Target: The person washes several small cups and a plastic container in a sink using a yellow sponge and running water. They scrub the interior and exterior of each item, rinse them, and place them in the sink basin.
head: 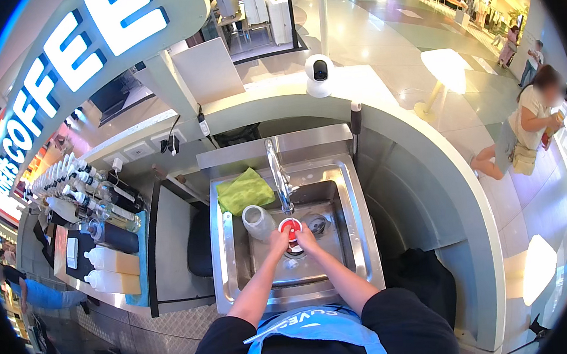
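My left hand [279, 239] and my right hand [307, 240] grip a small round red-and-white container [291, 224] from both sides. It sits just below the spout of the chrome faucet [277, 170], over the basin of the stainless steel sink [315, 268]. Whether water is running is hard to make out. Left of my hands, a clear pitcher-like container [256, 221] leans in the basin with its mouth up. Beyond my right hand is a round dark object [317, 223], too unclear to name. A green cloth [245, 192] drapes over the sink's back left corner.
Pump bottles [116, 215] and squeeze bottles [113, 260] crowd the left counter. A curved counter wall [444, 184] bounds the right, with a white camera [319, 76] and a table lamp [443, 74] on top. A passer-by [533, 117] is beyond it.
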`<state>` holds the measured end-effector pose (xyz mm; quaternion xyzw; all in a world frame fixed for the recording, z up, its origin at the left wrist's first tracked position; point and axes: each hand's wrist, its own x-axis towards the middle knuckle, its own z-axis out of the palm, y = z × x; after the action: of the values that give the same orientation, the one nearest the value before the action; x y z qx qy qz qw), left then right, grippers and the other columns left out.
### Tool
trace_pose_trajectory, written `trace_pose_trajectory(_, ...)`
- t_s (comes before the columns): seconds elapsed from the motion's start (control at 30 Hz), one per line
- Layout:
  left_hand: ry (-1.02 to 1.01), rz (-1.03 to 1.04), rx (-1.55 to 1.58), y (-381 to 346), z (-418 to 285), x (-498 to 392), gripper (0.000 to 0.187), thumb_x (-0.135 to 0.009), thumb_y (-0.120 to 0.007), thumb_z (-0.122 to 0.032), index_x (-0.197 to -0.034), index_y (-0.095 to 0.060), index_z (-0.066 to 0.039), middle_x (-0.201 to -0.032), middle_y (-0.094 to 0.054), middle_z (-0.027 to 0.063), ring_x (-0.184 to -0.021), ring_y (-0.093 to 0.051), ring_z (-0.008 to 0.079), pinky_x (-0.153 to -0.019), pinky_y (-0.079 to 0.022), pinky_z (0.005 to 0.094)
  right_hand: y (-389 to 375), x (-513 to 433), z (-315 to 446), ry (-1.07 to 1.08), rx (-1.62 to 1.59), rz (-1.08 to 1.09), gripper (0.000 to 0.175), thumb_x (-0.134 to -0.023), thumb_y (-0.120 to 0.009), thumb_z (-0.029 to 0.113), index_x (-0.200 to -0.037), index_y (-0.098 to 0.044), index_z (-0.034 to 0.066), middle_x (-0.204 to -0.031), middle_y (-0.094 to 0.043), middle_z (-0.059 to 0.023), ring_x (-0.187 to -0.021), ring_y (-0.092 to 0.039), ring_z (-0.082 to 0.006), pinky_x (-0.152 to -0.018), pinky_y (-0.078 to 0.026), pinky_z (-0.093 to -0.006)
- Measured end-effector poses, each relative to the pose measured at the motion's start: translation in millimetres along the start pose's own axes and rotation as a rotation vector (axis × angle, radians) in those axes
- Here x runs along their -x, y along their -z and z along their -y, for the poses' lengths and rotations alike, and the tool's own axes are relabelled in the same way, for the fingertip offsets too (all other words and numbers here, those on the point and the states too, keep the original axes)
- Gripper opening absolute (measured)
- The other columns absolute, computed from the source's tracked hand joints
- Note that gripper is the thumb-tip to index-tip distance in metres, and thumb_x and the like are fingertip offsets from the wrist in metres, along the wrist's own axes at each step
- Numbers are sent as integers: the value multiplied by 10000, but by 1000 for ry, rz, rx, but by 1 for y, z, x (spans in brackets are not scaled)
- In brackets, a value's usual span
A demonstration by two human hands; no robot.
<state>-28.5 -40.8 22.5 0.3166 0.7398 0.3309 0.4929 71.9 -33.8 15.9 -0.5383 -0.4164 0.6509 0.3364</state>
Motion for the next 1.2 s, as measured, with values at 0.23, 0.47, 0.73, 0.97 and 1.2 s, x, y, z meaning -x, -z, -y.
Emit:
trace_pose_trajectory(0.23, -103, 41, 144, -14, 18, -5, 451, -745, -455, -261, -1119, -317, -49, -880, -472, 152, -651, -526, 218, -482, -491, 345, 8, 4, -6, 182, 230, -188, 389, -732, -385, 56, -1117, -375, 3, -977, -496, -227, -880, -508, -327, -783, -398, -372)
trace_pose_trajectory(0.47, 110, 219, 632, -12, 1, 3, 456, -763, -492, -385, -1124, -312, -171, -1003, -455, 69, -870, -485, 222, -667, -415, 400, 6, 15, -4, 412, 405, -180, 358, -763, -425, 127, -1120, -429, 87, -1007, -426, -210, -904, -468, -340, -803, -376, -350)
trace_pose_trajectory(0.73, -89, 48, 499, -17, 9, 6, 306, -831, -369, -368, -983, -449, -115, -918, -501, 66, -809, -497, 176, -693, -404, 307, 1, -8, 28, 68, 788, -106, 328, -781, -375, 314, -843, -573, 61, -874, -549, -204, -802, -534, -351, -727, -407, -428)
trace_pose_trajectory(0.97, -421, -136, 216, -18, 10, 4, 296, -827, -352, -370, -950, -461, -124, -876, -500, 60, -782, -484, 165, -689, -389, 280, 0, -20, 49, -117, 879, 32, 469, -807, -303, 368, -781, -595, 3, -803, -575, -209, -801, -549, -361, -719, -424, -417)
trace_pose_trajectory(1.2, 353, 400, 829, -4, -3, -7, 338, -803, -314, -412, -892, -511, -152, -852, -556, 49, -804, -528, 239, -711, -410, 404, 1, 11, 42, 401, 1053, -93, 330, -833, -344, 264, -864, -547, 5, -642, -561, -175, -587, -553, -348, -558, -433, -442)
